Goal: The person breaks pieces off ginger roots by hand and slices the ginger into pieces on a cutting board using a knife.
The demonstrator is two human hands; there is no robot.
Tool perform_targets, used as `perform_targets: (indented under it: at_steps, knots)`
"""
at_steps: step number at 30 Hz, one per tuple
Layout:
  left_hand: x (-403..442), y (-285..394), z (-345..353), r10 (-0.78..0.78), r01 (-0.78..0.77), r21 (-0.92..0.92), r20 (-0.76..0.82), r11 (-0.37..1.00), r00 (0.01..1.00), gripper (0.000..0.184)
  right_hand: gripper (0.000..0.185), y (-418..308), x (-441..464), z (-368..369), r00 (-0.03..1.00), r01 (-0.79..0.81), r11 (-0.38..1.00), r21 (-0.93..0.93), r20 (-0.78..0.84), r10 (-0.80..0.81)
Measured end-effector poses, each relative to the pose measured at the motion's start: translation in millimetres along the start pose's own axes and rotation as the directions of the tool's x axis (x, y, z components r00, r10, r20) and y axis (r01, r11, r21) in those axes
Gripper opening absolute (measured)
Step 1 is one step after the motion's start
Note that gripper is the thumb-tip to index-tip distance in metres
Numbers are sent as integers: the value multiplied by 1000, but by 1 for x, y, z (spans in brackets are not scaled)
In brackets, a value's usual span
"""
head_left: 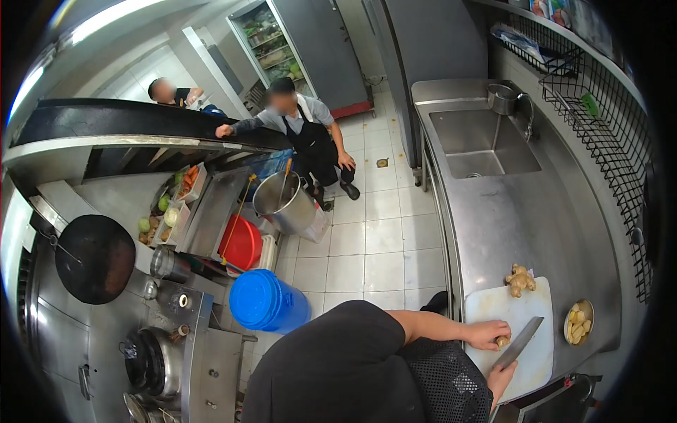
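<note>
1. A steel counter (493,233) is running along the right, bearing a white cutting board (529,304) near.
2. The right hand (500,381) is closing its fingers around a knife (520,343), blade slanting over the board.
3. The left hand (486,334), fingers curled, is pinching a ginger piece (503,340).
4. A bowl (567,328) of yellow pieces is sitting right.
5. A ginger root (520,281) is resting far.

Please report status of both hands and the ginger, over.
Left hand on ginger piece, cutting board below. Right hand holds knife. Larger ginger root at board's edge, clear of knife.
</note>
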State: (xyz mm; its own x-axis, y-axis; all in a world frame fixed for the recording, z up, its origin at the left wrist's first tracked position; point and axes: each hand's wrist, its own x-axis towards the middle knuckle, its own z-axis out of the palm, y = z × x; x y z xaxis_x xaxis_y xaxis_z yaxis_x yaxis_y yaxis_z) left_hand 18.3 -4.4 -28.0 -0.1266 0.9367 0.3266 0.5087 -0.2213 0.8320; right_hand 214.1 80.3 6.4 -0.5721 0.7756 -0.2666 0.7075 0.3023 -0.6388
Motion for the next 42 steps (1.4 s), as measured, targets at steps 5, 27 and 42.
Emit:
perform_targets:
  at_steps: [5, 27, 42]
  knots:
    - [1, 0, -1, 11, -11, 17, 2, 1000, 1000, 44, 65, 1, -3, 3, 999, -33, 994, 101, -24, 35]
    - [5, 14, -11, 30, -45, 172, 85, 984, 996, 41, 34, 18, -134, -16, 738, -366, 881, 300, -482, 472]
    - [18, 21, -9, -85, 81, 40, 110, 996, 990, 13, 25, -78, -107, -29, 991, -133, 991, -10, -28, 133]
